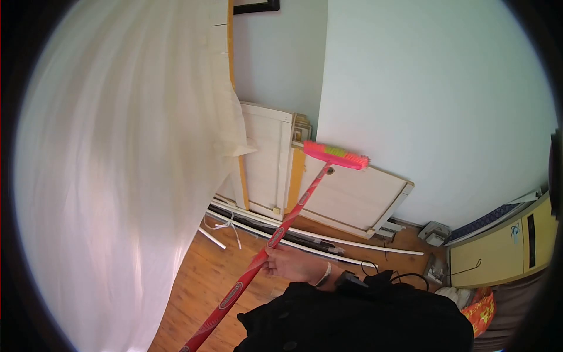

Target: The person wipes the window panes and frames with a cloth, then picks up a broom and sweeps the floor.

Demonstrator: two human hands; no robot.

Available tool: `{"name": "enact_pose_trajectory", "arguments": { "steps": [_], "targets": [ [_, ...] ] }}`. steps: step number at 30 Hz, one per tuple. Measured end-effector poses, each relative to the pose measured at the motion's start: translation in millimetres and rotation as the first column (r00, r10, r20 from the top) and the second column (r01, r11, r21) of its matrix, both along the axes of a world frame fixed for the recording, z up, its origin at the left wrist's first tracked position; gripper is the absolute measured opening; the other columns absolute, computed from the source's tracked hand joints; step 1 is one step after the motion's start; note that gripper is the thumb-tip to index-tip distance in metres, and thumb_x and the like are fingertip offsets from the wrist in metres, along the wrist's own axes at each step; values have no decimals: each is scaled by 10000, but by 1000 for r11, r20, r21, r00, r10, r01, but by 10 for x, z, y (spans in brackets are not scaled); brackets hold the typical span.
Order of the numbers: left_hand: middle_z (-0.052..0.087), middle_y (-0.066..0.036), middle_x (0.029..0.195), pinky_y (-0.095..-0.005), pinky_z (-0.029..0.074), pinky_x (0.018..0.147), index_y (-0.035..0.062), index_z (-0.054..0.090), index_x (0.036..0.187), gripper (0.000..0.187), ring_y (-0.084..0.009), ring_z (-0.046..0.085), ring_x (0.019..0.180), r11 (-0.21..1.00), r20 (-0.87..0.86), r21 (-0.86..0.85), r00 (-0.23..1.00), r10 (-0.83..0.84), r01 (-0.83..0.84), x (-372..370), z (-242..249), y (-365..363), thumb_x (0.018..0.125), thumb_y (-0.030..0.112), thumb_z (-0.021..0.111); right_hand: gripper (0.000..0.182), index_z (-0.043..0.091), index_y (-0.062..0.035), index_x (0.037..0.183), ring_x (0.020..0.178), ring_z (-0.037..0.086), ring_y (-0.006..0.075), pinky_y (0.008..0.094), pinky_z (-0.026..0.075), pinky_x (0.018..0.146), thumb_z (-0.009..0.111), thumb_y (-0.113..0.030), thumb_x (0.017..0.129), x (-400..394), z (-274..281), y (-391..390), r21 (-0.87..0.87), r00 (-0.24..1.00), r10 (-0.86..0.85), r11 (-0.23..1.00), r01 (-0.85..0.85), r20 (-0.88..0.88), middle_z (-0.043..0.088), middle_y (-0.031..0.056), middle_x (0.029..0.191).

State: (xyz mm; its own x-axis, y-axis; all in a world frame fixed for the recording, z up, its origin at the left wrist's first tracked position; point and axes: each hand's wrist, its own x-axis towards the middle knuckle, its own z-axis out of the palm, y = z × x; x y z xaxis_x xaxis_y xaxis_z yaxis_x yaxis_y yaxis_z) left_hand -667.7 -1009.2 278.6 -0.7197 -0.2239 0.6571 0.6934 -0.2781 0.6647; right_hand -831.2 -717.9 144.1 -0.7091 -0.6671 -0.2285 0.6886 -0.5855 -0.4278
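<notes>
My right hand (pixel 282 263) is closed around the red pole (pixel 253 268) of a brush, about midway along the part in view. The pole runs diagonally from the bottom left up to a pink brush head (pixel 335 156) with pink and yellow-green bristles. That head is raised, in line with the white panels and the wall behind; whether it touches anything I cannot tell. My left hand does not show, and the lower end of the pole is cut off by the frame edge.
A white curtain (pixel 117 152) hangs at the left. White panels (pixel 352 196) lean against the wall (pixel 440 100). White tubes (pixel 375 244) lie on the wooden floor (pixel 193 284). A yellowish cabinet (pixel 489 252) and an orange-red bag (pixel 481 311) are at the right.
</notes>
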Motion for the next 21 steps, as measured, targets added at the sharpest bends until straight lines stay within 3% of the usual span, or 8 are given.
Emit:
{"name": "enact_pose_trajectory", "arguments": {
  "steps": [3, 6, 9, 10, 11, 12, 13, 21],
  "targets": [
    [496, -39, 650, -280, 348, 482, 86, 605, 1034, 188, -150, 360, 491, 992, 57, -61, 993, -106, 110, -241, -88, 56, 871, 131, 525, 189, 509, -116, 994, 921, 548, 132, 288, 431, 849, 452, -289, 945, 66, -208, 251, 90, 993, -62, 995, 54, 97, 588, 35, 1048],
    [549, -71, 1151, -292, 466, 493, 382, 513, 1228, 468, -164, 458, 579, 937, 44, -200, 959, -282, 285, -529, -248, 190, 907, 56, 416, 226, 525, -85, 1005, 874, 534, 130, 289, 425, 819, 436, -285, 950, 317, -91, 694, 216, 962, -215, 960, 177, 166, 593, 42, 1031],
    [552, -53, 1127, -282, 453, 462, 401, 481, 1251, 498, -166, 478, 606, 881, 46, -182, 898, -437, 438, -745, -303, 471, 906, 49, 414, 240, 534, -76, 1024, 857, 531, 126, 282, 423, 804, 420, -276, 956, 529, -83, 1032, 232, 935, -335, 925, 302, 116, 598, 46, 1027],
    [600, -92, 921, -306, 462, 470, 221, 625, 1080, 267, -188, 498, 560, 917, 41, 40, 916, -398, 397, -770, -303, 671, 881, 103, 492, 250, 536, -70, 1046, 851, 530, 122, 276, 423, 797, 408, -267, 959, 577, -105, 1120, 216, 926, -367, 914, 342, 87, 603, 52, 1025],
    [600, -92, 921, -306, 462, 470, 221, 625, 1080, 267, -188, 498, 560, 914, 41, 48, 913, -406, 404, -843, -394, 644, 881, 103, 492, 250, 536, -70, 1046, 851, 530, 122, 276, 423, 797, 408, -267, 959, 611, -105, 1184, 223, 923, -375, 910, 349, 88, 603, 52, 1025],
    [508, -77, 763, -285, 461, 436, 156, 485, 894, 32, -195, 491, 585, 877, 139, 46, 866, -480, 478, -939, -526, 550, 882, 159, 514, 248, 534, -71, 1048, 858, 532, 125, 280, 424, 802, 412, -267, 958, 658, -100, 1239, 204, 898, -432, 890, 408, 85, 600, 55, 1038],
    [417, -62, 605, -265, 460, 403, 91, 344, 707, 288, -203, 485, 611, 836, 234, 52, 807, -543, 547, -1005, -637, 514, 883, 214, 536, 246, 532, -73, 1051, 864, 534, 128, 283, 426, 807, 416, -268, 956, 704, -99, 1290, 184, 871, -484, 866, 464, 83, 597, 57, 1051],
    [539, -108, 686, -341, 503, 546, 61, 476, 700, 241, -290, 582, 783, 737, 354, 370, 648, -675, 565, -1411, -845, 1014, 840, 201, 613, 250, 527, -57, 1058, 945, 545, 163, 321, 426, 849, 403, -249, 956, 965, -169, 1645, 298, 707, -696, 706, 642, 126, 582, 81, 1066]
  ]
}}
